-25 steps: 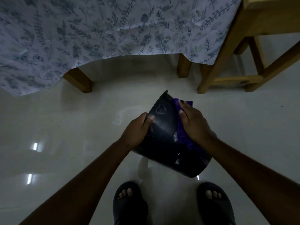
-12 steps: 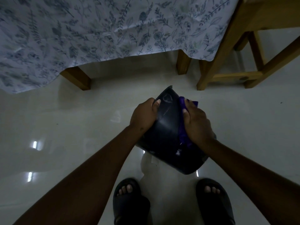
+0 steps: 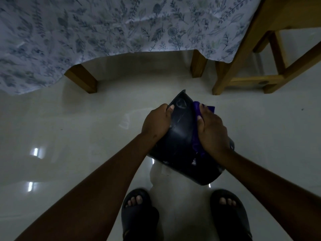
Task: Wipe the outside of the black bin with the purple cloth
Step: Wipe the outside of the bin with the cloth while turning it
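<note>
The black bin is held tilted above the floor, its bottom end pointing away from me and its wide rim towards my feet. My left hand grips its left side with the thumb on the outer wall. My right hand presses the purple cloth flat against the bin's right side. Most of the cloth is hidden under that hand; a strip shows along the fingers and a corner sticks out beyond them. Pale smudges mark the bin's wall near the rim.
A table with wooden legs and a hanging floral cloth stands ahead. A wooden chair frame is at the upper right. The glossy pale floor spreads all around. My feet in dark sandals are below the bin.
My left hand slid up the bin's side towards its far end. My right hand with the cloth moved slightly up the right side. The bin stays tilted in both hands.
</note>
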`<state>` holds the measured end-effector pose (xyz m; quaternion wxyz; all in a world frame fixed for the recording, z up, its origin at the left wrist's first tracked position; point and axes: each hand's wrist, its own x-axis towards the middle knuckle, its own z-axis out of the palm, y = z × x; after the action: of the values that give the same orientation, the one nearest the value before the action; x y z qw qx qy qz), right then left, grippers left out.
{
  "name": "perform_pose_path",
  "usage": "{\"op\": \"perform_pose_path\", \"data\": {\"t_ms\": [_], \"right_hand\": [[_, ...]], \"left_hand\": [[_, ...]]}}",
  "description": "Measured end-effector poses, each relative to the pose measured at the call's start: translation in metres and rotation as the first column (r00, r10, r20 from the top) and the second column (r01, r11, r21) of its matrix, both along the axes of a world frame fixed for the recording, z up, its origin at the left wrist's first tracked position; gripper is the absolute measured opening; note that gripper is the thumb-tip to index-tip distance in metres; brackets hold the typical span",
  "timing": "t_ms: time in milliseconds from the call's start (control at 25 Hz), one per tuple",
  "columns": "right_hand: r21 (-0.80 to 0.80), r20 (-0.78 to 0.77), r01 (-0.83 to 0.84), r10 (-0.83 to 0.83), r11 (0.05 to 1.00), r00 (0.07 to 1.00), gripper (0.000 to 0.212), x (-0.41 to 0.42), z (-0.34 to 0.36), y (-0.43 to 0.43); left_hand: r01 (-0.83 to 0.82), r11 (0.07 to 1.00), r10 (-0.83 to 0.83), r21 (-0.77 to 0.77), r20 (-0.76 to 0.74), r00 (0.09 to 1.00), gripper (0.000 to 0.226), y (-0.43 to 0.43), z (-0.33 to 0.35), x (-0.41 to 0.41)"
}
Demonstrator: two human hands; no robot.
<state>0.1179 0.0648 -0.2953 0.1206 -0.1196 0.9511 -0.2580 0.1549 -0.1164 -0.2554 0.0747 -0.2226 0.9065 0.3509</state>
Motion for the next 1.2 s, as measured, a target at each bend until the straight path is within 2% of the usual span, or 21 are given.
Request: {"op": "perform_pose_path", "data": {"t_ms": [160, 280, 320, 400, 480, 560, 640, 720, 760, 880, 960, 1000, 1080, 1160, 1200], "right_hand": [[0.110, -0.109, -0.142, 0.154, 0.984, 0.982, 0.056, 0.067, 0.006, 0.005], [0.092, -0.132, -0.212, 0.223, 0.973, 0.966, 0.055, 0.043, 0.007, 0.001], [0.067, -0.106, -0.199, 0.205, 0.978, 0.973, 0.053, 0.022, 0.008, -0.003], [-0.019, 0.019, -0.086, 0.086, 0.996, 0.996, 0.049, -0.018, 0.007, -0.003], [-0.053, 0.104, 0.011, -0.005, 0.999, 0.995, 0.049, -0.021, 0.006, -0.001], [-0.002, 0.016, -0.039, 0.039, 0.999, 0.999, 0.052, 0.013, 0.005, 0.006], [0.094, -0.096, -0.202, 0.211, 0.975, 0.973, 0.056, 0.053, 0.007, 0.005], [0.082, -0.170, -0.312, 0.322, 0.946, 0.931, 0.056, 0.052, 0.006, -0.007], [0.045, -0.171, -0.303, 0.306, 0.952, 0.937, 0.055, 0.035, 0.006, -0.013], [-0.118, 0.093, -0.104, 0.116, 0.988, 0.989, 0.051, -0.021, -0.006, -0.008], [-0.090, 0.155, -0.010, 0.024, 0.996, 0.988, 0.054, -0.008, -0.010, 0.007], [-0.043, 0.091, -0.038, 0.042, 0.998, 0.995, 0.055, 0.015, -0.009, 0.011], [0.067, -0.066, -0.192, 0.196, 0.979, 0.978, 0.056, 0.060, -0.001, 0.009], [0.073, -0.137, -0.292, 0.299, 0.954, 0.944, 0.057, 0.054, 0.003, -0.001], [0.052, -0.129, -0.285, 0.289, 0.957, 0.948, 0.056, 0.036, 0.001, -0.006]], "left_hand": [[0.003, 1.000, -0.002, -0.020, 0.061, 0.998, 0.037, 0.003, 0.003, -0.004], [-0.026, 0.973, 0.008, 0.230, 0.080, 0.997, 0.031, -0.010, 0.014, 0.004], [-0.001, 0.966, -0.019, 0.257, 0.077, 0.997, 0.030, -0.016, 0.013, 0.012], [0.067, 0.990, -0.074, 0.122, 0.056, 0.996, 0.035, -0.022, 0.008, 0.031], [0.016, 0.998, -0.016, -0.062, -0.002, 1.000, 0.040, -0.017, 0.002, 0.032], [-0.036, 0.990, 0.031, -0.139, -0.032, 0.999, 0.041, -0.009, 0.000, 0.015], [-0.051, 0.988, 0.046, -0.148, -0.035, 0.998, 0.041, -0.003, 0.001, -0.001], [-0.050, 0.990, 0.043, -0.133, -0.053, 0.998, 0.040, -0.002, -0.001, -0.001], [-0.038, 0.991, 0.031, -0.129, -0.061, 0.998, 0.040, -0.001, -0.001, 0.002], [-0.033, 0.991, 0.025, -0.130, -0.063, 0.998, 0.040, -0.005, -0.003, 0.010], [-0.039, 0.991, 0.035, -0.131, -0.033, 0.999, 0.041, -0.006, -0.002, 0.008], [-0.028, 0.989, 0.027, -0.145, -0.012, 1.000, 0.041, -0.004, -0.002, 0.005], [-0.001, 0.985, 0.001, -0.175, 0.003, 1.000, 0.040, -0.004, -0.003, -0.003], [0.006, 0.988, -0.007, -0.152, -0.002, 1.000, 0.039, -0.003, -0.002, -0.006], [-0.001, 0.991, 0.001, -0.136, -0.006, 1.000, 0.039, -0.003, -0.001, -0.006]]}}
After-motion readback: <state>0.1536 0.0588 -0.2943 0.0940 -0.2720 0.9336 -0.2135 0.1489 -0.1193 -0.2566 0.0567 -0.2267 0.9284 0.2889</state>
